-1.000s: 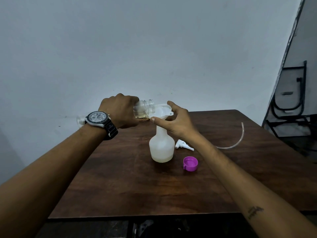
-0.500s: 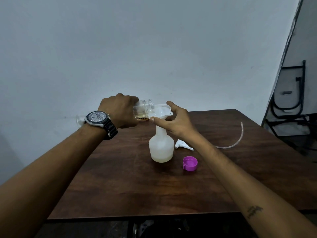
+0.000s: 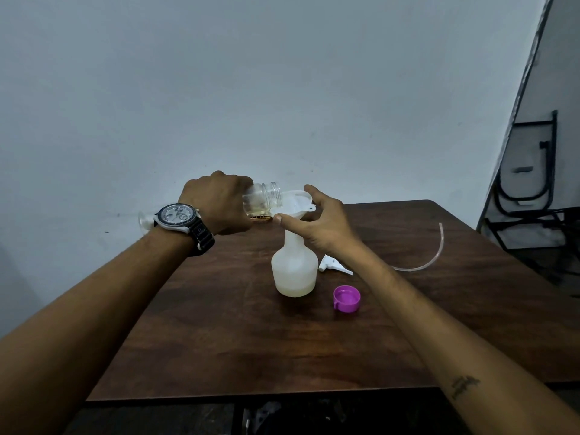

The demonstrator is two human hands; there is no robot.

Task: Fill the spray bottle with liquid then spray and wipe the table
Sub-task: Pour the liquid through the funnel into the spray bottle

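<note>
A white translucent spray bottle (image 3: 294, 271) stands uncapped in the middle of the brown wooden table (image 3: 219, 340), with a little liquid at its bottom. A white funnel (image 3: 295, 202) sits in its neck. My right hand (image 3: 320, 224) holds the funnel's rim between thumb and fingers. My left hand (image 3: 216, 205) grips a clear bottle (image 3: 262, 199) tipped on its side, mouth over the funnel, with a little yellowish liquid inside. The white spray head (image 3: 334, 265) with its clear tube (image 3: 430, 255) lies on the table right of the spray bottle.
A purple cap (image 3: 346, 299) lies upside down in front and to the right of the spray bottle. A grey wall stands right behind the table. Black metal chair frames (image 3: 530, 183) lean at the far right.
</note>
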